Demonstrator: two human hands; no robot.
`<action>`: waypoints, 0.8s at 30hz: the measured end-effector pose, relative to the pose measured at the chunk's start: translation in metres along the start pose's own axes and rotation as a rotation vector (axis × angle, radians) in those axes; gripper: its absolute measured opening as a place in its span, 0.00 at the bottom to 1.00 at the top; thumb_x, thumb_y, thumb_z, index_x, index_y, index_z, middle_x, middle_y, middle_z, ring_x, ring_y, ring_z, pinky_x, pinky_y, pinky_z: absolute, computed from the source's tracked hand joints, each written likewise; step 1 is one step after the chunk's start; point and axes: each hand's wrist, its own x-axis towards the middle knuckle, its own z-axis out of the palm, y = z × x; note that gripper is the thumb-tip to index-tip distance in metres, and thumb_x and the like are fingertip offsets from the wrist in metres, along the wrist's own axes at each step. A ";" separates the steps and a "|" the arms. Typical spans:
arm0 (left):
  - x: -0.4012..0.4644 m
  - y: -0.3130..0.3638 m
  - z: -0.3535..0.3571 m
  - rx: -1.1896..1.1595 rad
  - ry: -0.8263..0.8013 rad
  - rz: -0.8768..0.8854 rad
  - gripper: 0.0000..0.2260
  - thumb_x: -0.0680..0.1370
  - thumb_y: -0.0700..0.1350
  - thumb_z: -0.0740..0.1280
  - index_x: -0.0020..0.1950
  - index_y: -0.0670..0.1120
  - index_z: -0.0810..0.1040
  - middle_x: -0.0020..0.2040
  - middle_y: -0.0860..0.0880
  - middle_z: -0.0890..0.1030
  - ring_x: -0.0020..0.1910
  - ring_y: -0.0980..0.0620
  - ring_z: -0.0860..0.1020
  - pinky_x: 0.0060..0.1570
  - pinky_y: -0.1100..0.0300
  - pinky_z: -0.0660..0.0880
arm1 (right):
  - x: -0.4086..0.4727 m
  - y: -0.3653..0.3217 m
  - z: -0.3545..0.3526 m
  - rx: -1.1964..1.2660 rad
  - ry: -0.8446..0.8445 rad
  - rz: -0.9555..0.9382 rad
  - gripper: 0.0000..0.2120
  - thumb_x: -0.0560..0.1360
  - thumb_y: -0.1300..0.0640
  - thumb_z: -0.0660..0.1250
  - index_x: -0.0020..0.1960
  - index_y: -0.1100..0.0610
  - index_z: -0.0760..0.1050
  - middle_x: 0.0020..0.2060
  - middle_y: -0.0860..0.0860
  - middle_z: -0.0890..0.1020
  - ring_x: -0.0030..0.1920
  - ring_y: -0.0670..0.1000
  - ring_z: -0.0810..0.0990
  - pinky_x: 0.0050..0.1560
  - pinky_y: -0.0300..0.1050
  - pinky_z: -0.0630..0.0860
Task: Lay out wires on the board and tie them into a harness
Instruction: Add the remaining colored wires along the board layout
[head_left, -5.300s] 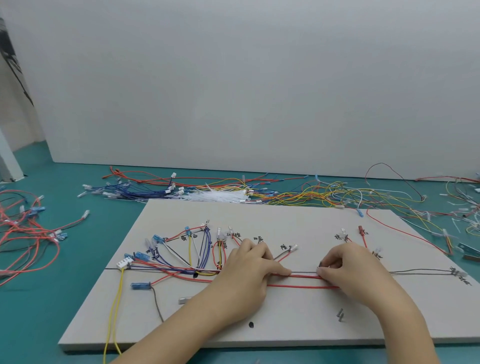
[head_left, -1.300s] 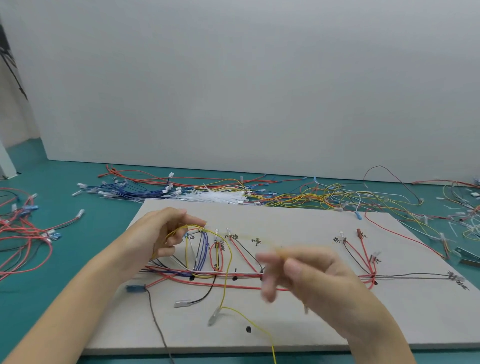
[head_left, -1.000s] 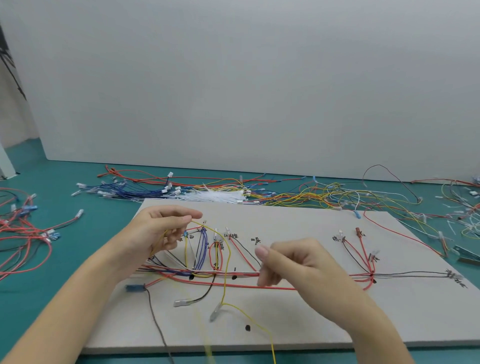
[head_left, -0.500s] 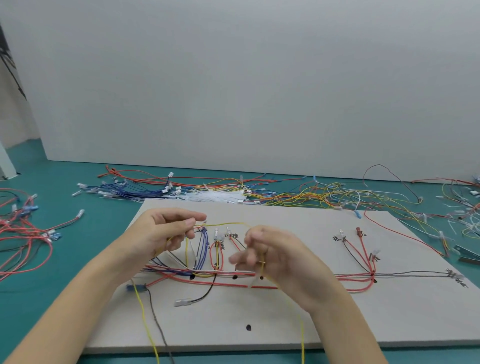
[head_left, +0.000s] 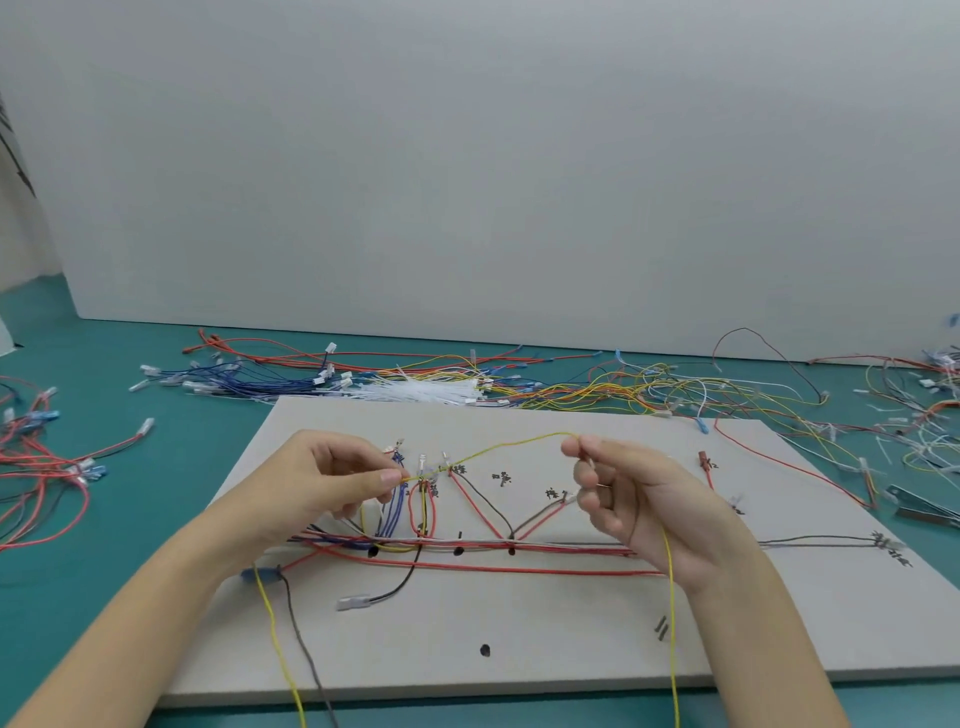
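My left hand (head_left: 332, 480) pinches the yellow wire (head_left: 498, 447) betw. thumb & forefinger, above the left part of the board (head_left: 571, 639). From that pinch one tail drops past the board's near edge, out of view. The wire arcs up & right across to my right hand (head_left: 639, 504), which nips it at the fingertips, other fingers loosely curled; its 2nd tail hangs down past my wrist & off the near edge. So this wire is in the air, stretched betw. both hands, not yet laid.

Progress, my guess: approx. half or more. Left side has blue wires (head_left: 395, 499) & a red/yellow loop already fanned to their marks. The main trunk (head_left: 545, 548) of red, white & dark wires runs L–R across the middle, w/ black dots at a few crossings – marks or ties, can't tell which. Further right, a red-tipped wire (head_left: 705, 465) & a dark wire (head_left: 821, 543) reach the right-hand marks. Left to do: route the yellow one, seat the loose dark lead w/ the clear terminal (head_left: 354, 603) near the front, then bind.

Around: red wires (head_left: 41, 493) far left on the green table (head_left: 104, 597); blue, white & yellow bundles behind the board; cutters (head_left: 924, 506) far right. In the way: laid branches directly under the yellow span, easy to snag.
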 end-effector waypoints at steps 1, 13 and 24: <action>-0.001 -0.001 0.002 0.027 -0.004 -0.008 0.08 0.65 0.49 0.73 0.40 0.47 0.86 0.33 0.46 0.82 0.28 0.57 0.73 0.28 0.67 0.70 | -0.001 -0.001 -0.002 -0.123 0.044 -0.001 0.08 0.70 0.54 0.69 0.42 0.57 0.84 0.30 0.52 0.77 0.28 0.49 0.77 0.21 0.36 0.68; -0.006 -0.016 0.013 0.484 -0.059 0.036 0.06 0.71 0.47 0.76 0.38 0.59 0.85 0.37 0.55 0.84 0.35 0.57 0.79 0.37 0.63 0.76 | -0.019 0.002 -0.018 -0.751 0.162 0.225 0.08 0.74 0.56 0.70 0.39 0.60 0.82 0.25 0.54 0.78 0.20 0.47 0.68 0.20 0.35 0.59; -0.007 -0.014 0.031 0.643 0.038 0.140 0.04 0.70 0.48 0.77 0.36 0.55 0.84 0.36 0.65 0.80 0.38 0.62 0.77 0.36 0.72 0.70 | -0.015 0.016 -0.011 -0.867 0.210 0.283 0.09 0.73 0.59 0.68 0.36 0.61 0.80 0.25 0.55 0.79 0.21 0.48 0.71 0.20 0.35 0.59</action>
